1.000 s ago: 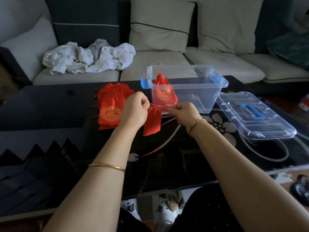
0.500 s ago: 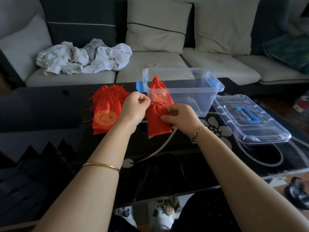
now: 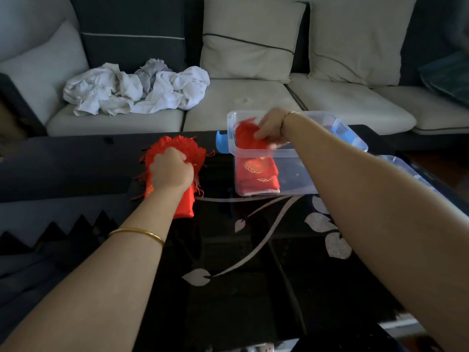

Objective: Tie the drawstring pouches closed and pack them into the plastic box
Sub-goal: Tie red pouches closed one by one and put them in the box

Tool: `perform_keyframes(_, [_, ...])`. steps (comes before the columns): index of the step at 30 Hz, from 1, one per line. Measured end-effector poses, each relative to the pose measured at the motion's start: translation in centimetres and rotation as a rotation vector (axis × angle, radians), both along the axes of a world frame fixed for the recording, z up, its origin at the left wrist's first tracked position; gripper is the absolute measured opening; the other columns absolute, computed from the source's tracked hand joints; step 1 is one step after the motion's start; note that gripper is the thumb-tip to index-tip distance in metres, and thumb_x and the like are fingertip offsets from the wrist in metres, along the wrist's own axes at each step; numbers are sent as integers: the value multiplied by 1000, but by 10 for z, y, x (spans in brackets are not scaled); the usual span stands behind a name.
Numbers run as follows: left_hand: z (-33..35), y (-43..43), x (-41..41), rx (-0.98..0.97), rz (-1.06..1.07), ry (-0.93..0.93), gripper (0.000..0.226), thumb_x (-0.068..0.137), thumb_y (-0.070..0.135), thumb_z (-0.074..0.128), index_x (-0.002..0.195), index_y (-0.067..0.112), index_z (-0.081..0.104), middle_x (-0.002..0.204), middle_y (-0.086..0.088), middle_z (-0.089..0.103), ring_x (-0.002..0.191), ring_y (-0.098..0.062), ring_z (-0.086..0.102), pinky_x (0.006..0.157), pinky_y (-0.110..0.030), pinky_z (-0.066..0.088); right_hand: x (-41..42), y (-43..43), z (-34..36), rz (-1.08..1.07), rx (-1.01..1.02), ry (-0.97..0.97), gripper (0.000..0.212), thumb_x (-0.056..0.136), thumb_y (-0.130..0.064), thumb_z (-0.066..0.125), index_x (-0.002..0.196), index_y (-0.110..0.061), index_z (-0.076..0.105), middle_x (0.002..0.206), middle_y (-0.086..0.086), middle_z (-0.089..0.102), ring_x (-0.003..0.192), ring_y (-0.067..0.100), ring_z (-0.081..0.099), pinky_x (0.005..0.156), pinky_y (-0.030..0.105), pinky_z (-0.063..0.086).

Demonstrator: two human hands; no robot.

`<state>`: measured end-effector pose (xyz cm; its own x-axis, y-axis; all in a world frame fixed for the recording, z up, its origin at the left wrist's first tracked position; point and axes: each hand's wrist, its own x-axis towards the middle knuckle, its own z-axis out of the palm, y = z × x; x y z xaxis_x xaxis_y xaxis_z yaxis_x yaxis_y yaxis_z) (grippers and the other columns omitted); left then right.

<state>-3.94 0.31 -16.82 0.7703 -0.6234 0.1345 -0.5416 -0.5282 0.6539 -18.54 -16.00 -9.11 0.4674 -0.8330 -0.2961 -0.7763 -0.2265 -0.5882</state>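
A stack of red fabric drawstring pouches (image 3: 184, 207) lies at the left. To its right stands an open clear plastic box (image 3: 299, 174), with gold-printed red pouches (image 3: 256, 171) flat inside and a crumpled red pouch (image 3: 245, 133) raised over its far-left corner.

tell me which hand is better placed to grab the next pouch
Left. The left hand grips the pile of pouches, while the right hand holds a pouch in the plastic box.
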Motion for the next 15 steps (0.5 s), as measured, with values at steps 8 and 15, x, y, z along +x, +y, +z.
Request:
perform_keyframes(8, [-28, 14, 22, 357, 215, 8, 56, 92, 33, 56, 135, 5, 34, 139, -21, 36, 128, -38, 35, 104, -49, 30, 16, 11, 0, 126, -243, 388, 27, 83, -24, 68, 72, -6, 52, 60, 5, 55, 69, 21, 56, 58, 28, 47])
perform_keyframes(15, [-28, 25, 25, 164, 253, -21, 29, 88, 12, 56, 115, 3, 53, 121, -18, 56, 115, -38, 51, 98, -50, 36, 1, 46, -4, -56, -639, -78, 23, 85, -6, 51, 109, -5, 49, 88, 4, 53, 79, 25, 51, 66, 33, 42])
